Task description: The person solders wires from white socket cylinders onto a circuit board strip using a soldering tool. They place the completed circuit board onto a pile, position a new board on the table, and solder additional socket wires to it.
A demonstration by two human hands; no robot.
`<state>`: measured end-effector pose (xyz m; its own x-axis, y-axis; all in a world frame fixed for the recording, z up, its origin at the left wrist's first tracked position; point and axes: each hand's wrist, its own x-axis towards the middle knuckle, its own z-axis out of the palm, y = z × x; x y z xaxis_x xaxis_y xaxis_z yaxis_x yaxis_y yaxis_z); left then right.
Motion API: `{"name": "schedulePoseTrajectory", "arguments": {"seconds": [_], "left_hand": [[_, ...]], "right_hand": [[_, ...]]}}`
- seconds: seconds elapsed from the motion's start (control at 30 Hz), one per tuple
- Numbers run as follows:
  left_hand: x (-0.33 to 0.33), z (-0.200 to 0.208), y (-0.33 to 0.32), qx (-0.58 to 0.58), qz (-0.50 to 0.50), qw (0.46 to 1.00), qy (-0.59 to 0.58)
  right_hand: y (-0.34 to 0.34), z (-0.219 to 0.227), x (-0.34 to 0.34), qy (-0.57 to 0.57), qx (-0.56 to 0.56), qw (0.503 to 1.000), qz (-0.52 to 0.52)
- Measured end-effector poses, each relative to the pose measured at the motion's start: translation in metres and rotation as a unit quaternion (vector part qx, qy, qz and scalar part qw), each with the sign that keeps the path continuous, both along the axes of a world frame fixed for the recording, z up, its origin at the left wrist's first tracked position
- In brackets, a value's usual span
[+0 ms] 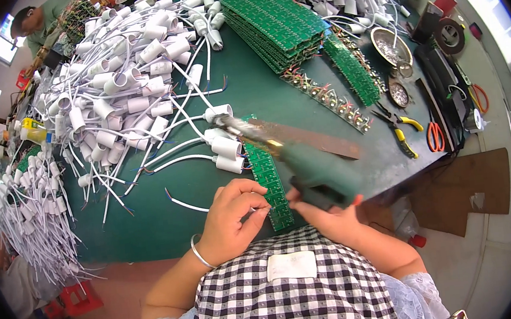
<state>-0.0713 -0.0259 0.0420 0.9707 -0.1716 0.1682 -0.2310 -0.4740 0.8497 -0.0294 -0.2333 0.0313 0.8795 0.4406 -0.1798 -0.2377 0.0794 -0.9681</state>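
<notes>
My right hand [335,219] is closed around the handle of a green soldering gun [321,168], smeared by motion. Its metal nose points up and left, over the far end of a narrow green circuit board strip [268,183]. At the strip's near end my left hand [231,217] has thumb and finger pinched together; what lies between them is too small to name. Beyond that hand, white lamp sockets [228,156] with white cables sit against the strip's left side. One loose white cable [186,205] runs up to my left hand.
A big heap of white corded sockets [131,79] covers the left. Stacked green boards [273,25] stand at the back. Yellow-handled pliers [402,133], orange-handled scissors [435,136] and a metal bowl [391,48] lie right. A brown metal bar [321,141] is behind the soldering gun. Another person [46,26] sits far left.
</notes>
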Motion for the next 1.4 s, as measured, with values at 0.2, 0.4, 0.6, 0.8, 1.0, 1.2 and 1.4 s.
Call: {"name": "schedulePoseTrajectory", "arguments": {"seconds": [0.2,0.4,0.6,0.8,1.0,1.2,1.4], "left_hand": [[-0.008,-0.002,-0.006,-0.022,0.021,1.0,-0.005],[-0.008,-0.002,-0.009,-0.051,0.025,0.998,0.028],[-0.009,-0.01,-0.005,-0.038,0.036,0.998,0.016],[-0.004,-0.008,-0.007,0.008,0.006,1.0,-0.003],[0.001,-0.005,-0.01,0.071,-0.001,0.997,-0.044],[0.002,-0.009,-0.002,0.034,0.026,0.999,-0.013],[0.018,-0.019,0.01,0.22,0.147,0.957,-0.12]], "right_hand": [[0.016,0.007,-0.002,-0.044,-0.005,0.997,0.069],[0.016,0.002,-0.006,-0.149,-0.086,0.982,0.084],[0.019,0.001,-0.011,-0.065,-0.079,0.994,-0.042],[0.017,0.002,-0.008,-0.098,-0.045,0.994,0.023],[0.017,-0.006,-0.007,-0.114,-0.093,0.989,0.023],[0.018,0.002,-0.011,-0.088,-0.102,0.988,-0.08],[-0.027,-0.014,-0.016,-0.073,-0.147,0.984,-0.071]]}}
